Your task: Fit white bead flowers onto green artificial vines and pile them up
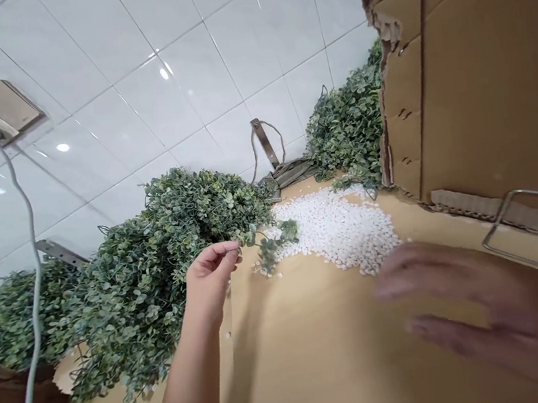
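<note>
My left hand (215,267) is closed in a pinch on the thin stem of a small green leafy sprig (267,254). The sprig's leaves hang to the right of my fingertips, at the left edge of a spread of small white pieces (336,228). A large heap of similar leafy sprigs (157,265) lies just behind and left of this hand. My right hand (468,313), blurred by motion, is in front of the white pieces at the lower right. Its thumb and fingers are apart, and nothing shows between them.
A cardboard box (490,60) stands at the right, with a bent metal wire (496,218) near its base. More greenery (348,122) sits at the back. A white cable (32,277) hangs from a wall socket (0,113) at the left. Tan board (311,350) covers the work surface.
</note>
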{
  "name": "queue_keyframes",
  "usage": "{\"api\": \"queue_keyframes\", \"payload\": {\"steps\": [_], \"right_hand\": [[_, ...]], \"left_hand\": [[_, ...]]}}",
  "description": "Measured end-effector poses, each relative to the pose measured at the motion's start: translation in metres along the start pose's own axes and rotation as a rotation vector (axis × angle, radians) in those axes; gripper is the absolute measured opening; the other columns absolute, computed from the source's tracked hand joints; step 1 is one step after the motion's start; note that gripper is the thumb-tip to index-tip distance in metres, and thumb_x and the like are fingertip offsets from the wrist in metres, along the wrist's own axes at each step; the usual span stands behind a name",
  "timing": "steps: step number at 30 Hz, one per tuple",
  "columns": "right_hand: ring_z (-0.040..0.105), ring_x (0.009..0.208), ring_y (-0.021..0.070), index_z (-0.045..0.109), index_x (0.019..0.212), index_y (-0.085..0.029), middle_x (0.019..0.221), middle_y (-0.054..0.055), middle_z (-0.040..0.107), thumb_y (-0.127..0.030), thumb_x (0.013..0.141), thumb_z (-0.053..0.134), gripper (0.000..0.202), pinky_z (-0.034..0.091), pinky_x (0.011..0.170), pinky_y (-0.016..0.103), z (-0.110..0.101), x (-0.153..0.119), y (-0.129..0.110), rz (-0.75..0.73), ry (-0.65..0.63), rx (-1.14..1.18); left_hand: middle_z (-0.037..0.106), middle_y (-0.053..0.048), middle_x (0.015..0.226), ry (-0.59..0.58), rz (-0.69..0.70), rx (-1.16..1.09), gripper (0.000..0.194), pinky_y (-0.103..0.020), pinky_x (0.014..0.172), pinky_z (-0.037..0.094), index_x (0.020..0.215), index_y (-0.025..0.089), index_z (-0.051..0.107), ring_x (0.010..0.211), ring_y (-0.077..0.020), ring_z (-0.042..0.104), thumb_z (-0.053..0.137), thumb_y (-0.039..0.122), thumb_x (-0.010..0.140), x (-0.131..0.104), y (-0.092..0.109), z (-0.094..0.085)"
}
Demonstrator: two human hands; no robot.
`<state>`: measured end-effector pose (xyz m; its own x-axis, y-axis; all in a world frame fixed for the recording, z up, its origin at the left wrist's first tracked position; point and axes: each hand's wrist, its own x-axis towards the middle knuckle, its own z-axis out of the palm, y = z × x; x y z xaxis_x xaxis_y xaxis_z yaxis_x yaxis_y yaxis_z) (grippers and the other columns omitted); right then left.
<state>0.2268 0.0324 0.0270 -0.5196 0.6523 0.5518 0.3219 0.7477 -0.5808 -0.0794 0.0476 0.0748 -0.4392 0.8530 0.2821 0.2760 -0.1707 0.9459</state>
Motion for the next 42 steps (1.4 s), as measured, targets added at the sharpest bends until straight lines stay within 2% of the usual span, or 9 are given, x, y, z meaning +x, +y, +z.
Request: {"api": "queue_keyframes", "payload": {"steps": [4, 9, 12, 15, 18, 23, 29, 37, 42], "right_hand": [[0.058, 0.095, 0.0227, 0.061, 0.103, -0.023, 0.100, 0.008, 0.062, -0.030, 0.083, 0.053, 0.022, 0.049, 0.082, 0.036, 0.016, 0.050, -0.011, 0.022, -0.002, 0.110], [0.052, 0.104, 0.0278, 0.053, 0.114, -0.017, 0.109, 0.014, 0.057, -0.028, 0.074, 0.060, 0.042, 0.044, 0.088, 0.045, 0.053, 0.057, 0.004, 0.070, 0.006, 0.135], [0.053, 0.095, 0.0269, 0.059, 0.095, -0.016, 0.096, 0.012, 0.060, -0.022, 0.075, 0.056, 0.021, 0.043, 0.083, 0.044, 0.063, 0.056, 0.012, 0.075, -0.054, 0.156], [0.055, 0.076, 0.0204, 0.057, 0.079, -0.017, 0.076, 0.005, 0.058, -0.025, 0.081, 0.050, 0.011, 0.045, 0.070, 0.035, 0.059, 0.058, 0.020, 0.248, -0.055, 0.355], [0.055, 0.072, 0.0165, 0.056, 0.083, -0.017, 0.076, 0.002, 0.059, -0.037, 0.080, 0.055, 0.021, 0.044, 0.067, 0.030, 0.048, 0.061, 0.027, 0.435, 0.099, 0.595], [0.056, 0.075, 0.0145, 0.057, 0.082, -0.018, 0.076, 0.000, 0.059, -0.044, 0.067, 0.070, 0.033, 0.045, 0.073, 0.029, 0.032, 0.060, 0.030, 0.537, 0.329, 0.805], [0.056, 0.066, 0.0125, 0.057, 0.078, -0.019, 0.071, -0.002, 0.057, -0.045, 0.054, 0.078, 0.041, 0.045, 0.068, 0.029, 0.022, 0.053, 0.029, 0.637, 0.380, 0.922], [0.055, 0.065, 0.0126, 0.059, 0.076, -0.019, 0.068, -0.002, 0.057, -0.044, 0.049, 0.080, 0.042, 0.045, 0.064, 0.027, 0.023, 0.049, 0.030, 0.698, 0.427, 1.000], [0.056, 0.063, 0.0127, 0.060, 0.074, -0.018, 0.068, -0.002, 0.057, -0.046, 0.045, 0.082, 0.046, 0.046, 0.063, 0.028, 0.025, 0.048, 0.030, 0.723, 0.432, 1.024]], "left_hand": [[0.062, 0.001, 0.057, -0.057, -0.051, -0.041, 0.021, -0.020, 0.054, 0.043, 0.069, 0.017, 0.069, 0.054, -0.0092, 0.054, 0.076, 0.024, 0.051, -0.024, 0.007, 0.003], [0.062, 0.001, 0.058, -0.220, -0.104, -0.089, 0.019, -0.023, 0.055, 0.046, 0.069, 0.017, 0.069, 0.053, -0.0101, 0.055, 0.075, 0.028, 0.055, -0.046, 0.006, 0.022], [0.064, 0.000, 0.063, -0.352, -0.107, -0.066, 0.022, -0.025, 0.060, 0.049, 0.075, 0.017, 0.068, 0.056, -0.0113, 0.058, 0.073, 0.032, 0.060, -0.054, 0.001, 0.037], [0.067, -0.005, 0.086, -0.374, -0.090, -0.061, 0.040, -0.026, 0.063, 0.050, 0.102, 0.018, 0.063, 0.067, -0.0135, 0.062, 0.068, 0.036, 0.066, -0.054, -0.007, 0.049], [0.061, -0.010, 0.107, -0.372, 0.023, 0.042, 0.047, -0.029, 0.069, 0.051, 0.116, 0.019, 0.054, 0.081, -0.0168, 0.062, 0.062, 0.036, 0.072, -0.049, -0.019, 0.062], [0.056, -0.012, 0.113, -0.450, 0.413, 0.645, 0.041, -0.038, 0.090, 0.044, 0.111, 0.018, 0.060, 0.102, -0.0245, 0.054, 0.061, 0.019, 0.071, -0.045, -0.045, 0.089], [0.064, -0.007, 0.085, -0.382, 0.464, 0.646, 0.031, -0.028, 0.072, 0.049, 0.088, 0.017, 0.069, 0.078, -0.0164, 0.060, 0.042, 0.005, 0.078, -0.030, -0.055, 0.095], [0.066, -0.002, 0.079, -0.121, 0.463, 0.467, 0.024, -0.025, 0.069, 0.048, 0.075, 0.019, 0.068, 0.076, -0.0140, 0.060, 0.047, 0.008, 0.076, -0.010, -0.027, 0.078], [0.066, -0.002, 0.082, 0.023, 0.616, 0.518, 0.023, -0.024, 0.067, 0.047, 0.077, 0.019, 0.069, 0.076, -0.0137, 0.060, 0.047, 0.011, 0.076, -0.003, -0.011, 0.054]]}}
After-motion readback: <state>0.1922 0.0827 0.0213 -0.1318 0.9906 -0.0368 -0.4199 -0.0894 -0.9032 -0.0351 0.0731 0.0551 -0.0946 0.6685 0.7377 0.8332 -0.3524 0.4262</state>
